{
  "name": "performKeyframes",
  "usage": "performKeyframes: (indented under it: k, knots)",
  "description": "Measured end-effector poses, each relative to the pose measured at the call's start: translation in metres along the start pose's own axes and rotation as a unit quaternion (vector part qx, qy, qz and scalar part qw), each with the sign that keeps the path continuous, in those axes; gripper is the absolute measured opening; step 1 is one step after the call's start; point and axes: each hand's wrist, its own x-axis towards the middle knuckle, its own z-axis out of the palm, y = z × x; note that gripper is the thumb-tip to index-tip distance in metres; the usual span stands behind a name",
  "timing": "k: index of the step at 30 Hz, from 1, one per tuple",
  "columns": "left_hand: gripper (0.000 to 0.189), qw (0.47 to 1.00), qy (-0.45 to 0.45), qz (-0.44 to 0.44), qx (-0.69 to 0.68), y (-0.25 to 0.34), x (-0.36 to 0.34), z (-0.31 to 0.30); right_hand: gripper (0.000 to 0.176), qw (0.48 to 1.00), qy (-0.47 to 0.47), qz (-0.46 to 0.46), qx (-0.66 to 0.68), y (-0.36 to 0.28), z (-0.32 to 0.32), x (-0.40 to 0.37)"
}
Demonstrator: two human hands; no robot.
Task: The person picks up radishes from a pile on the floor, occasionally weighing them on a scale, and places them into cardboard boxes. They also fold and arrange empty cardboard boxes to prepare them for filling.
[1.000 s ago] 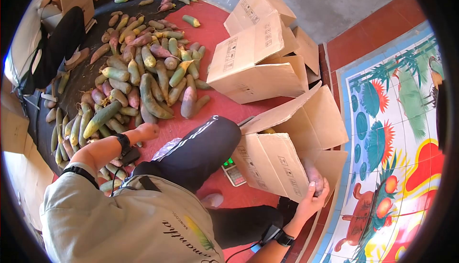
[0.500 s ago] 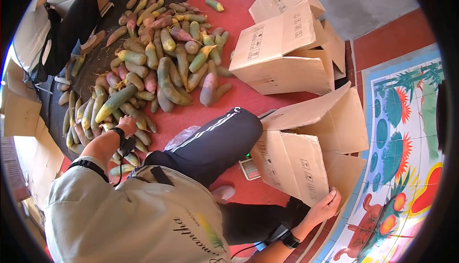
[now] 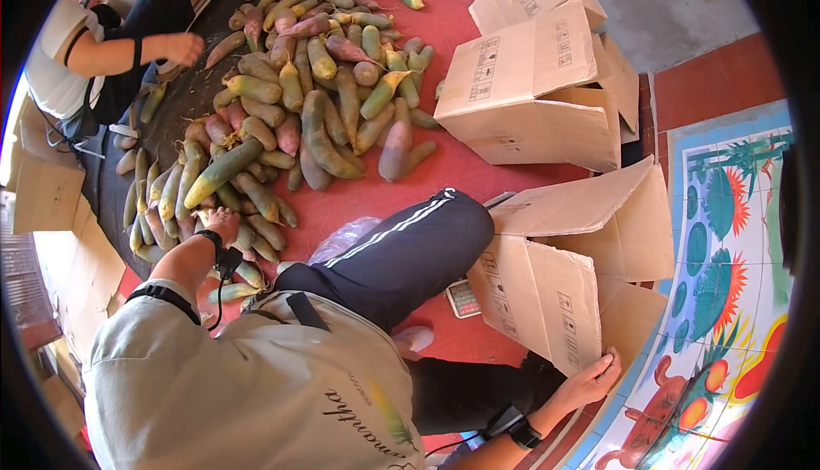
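My left hand point(image 3: 224, 225) is down in a heap of green and reddish radishes point(image 3: 312, 133), its fingers curled over a radish at the near left side. Just beyond its fingers lies a large green radish point(image 3: 224, 171) on top of the others. With my right hand point(image 3: 593, 379) I grip the near flap of an open cardboard box point(image 3: 540, 295), thumb and fingers at the flap's edge. The inside of this box is mostly hidden by its raised flaps.
More cardboard boxes point(image 3: 521, 86) stand beyond mine on the right. A small scale with a keypad point(image 3: 463, 299) and a clear plastic bag point(image 3: 346, 238) lie near my bent knee. A co-worker's arm point(image 3: 141, 53) is at the upper left. A painted tile panel point(image 3: 717, 274) borders the right.
The view has shifted, moving the scene slightly right. A co-worker's arm now stretches toward the heap at upper left. My hands keep nearly the same places on the radishes and the flap.
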Motion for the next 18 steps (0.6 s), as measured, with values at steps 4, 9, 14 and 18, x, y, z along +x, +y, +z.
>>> performKeyframes:
  k: [4, 9, 14, 18]
  knots:
    - [0.047, 0.999, 0.031, -0.025, -0.005, -0.012, 0.004, 0.009, 0.023, 1.0, -0.001, 0.001, -0.008, -0.002, 0.0, 0.0]
    - [0.039, 0.996, 0.083, -0.028, 0.035, -0.008, 0.005, 0.019, 0.023, 1.0, 0.0, -0.001, -0.004, -0.003, -0.001, -0.001]
    - [0.038, 0.988, 0.059, -0.008, 0.141, -0.004, 0.0, 0.017, 0.024, 1.0, -0.01, -0.002, -0.004, -0.005, -0.002, -0.001]
    - [0.032, 0.982, 0.098, 0.018, 0.163, -0.002, -0.005, 0.032, 0.024, 1.0, -0.005, -0.015, 0.001, -0.003, -0.002, -0.001]
